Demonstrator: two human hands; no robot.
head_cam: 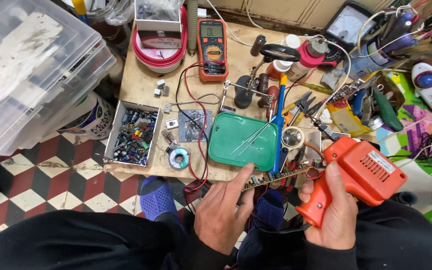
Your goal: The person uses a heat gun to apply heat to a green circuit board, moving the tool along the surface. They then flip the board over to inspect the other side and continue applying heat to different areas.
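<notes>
While gripping, right hand [332,210] upright.

Orange pistol-shaped plastic soldering gun [361,175]: matt, ribbed vents. Left of it, green rounded plastic lid [243,140], smooth, slightly glossy. Pale plywood surface [141,80] beyond the lid: rough, stained. Grey cardboard box [135,132], matt.
</notes>
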